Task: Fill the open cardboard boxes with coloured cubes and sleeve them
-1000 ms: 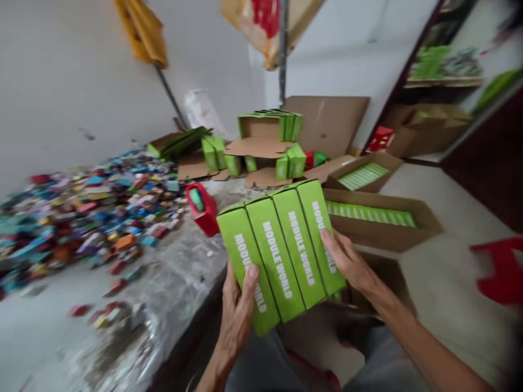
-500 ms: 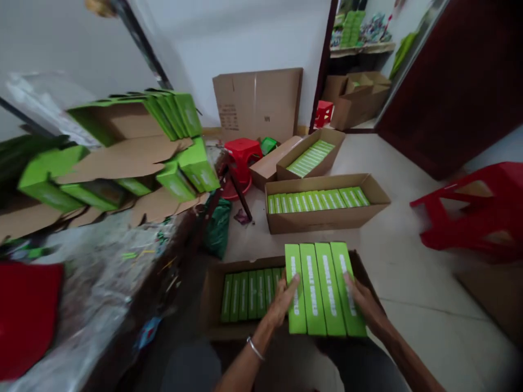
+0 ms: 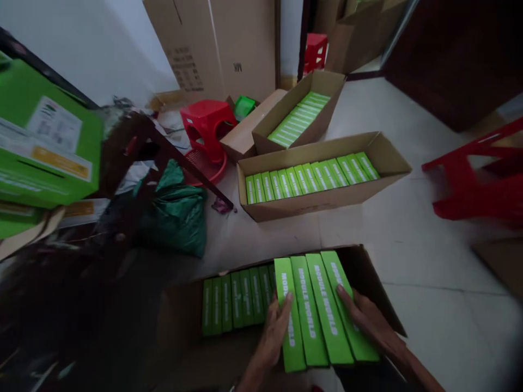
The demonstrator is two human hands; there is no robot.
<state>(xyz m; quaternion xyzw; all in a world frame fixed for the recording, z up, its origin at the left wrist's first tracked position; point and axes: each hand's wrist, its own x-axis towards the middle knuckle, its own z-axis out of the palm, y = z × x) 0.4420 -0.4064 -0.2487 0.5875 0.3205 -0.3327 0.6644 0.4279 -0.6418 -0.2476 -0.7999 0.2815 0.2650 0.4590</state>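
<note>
Several green boxes [image 3: 314,310] with white lettering stand side by side in one block, squeezed between my two hands. My left hand [image 3: 274,326] presses the left side, its thumb over the front edge. My right hand [image 3: 365,316] grips the right side in the same way; the fingers behind are hidden. The block is over an open cardboard carton [image 3: 180,310], whose left part holds a row of similar green boxes [image 3: 235,302]. The carton's right part is dark and partly covered by the block and my right hand.
Beyond stands a long carton [image 3: 294,209] with a row of green boxes, and behind it another filled carton [image 3: 261,133]. A red stool [image 3: 208,122] and a dark green bag [image 3: 180,215] are at left. Another red stool [image 3: 478,179] stands right. Green packages [image 3: 49,136] rest at far left.
My view has tilted down and shifted. Both hands have lowered the held block of boxes slightly toward the near carton, still gripping it; the block now tilts a little.
</note>
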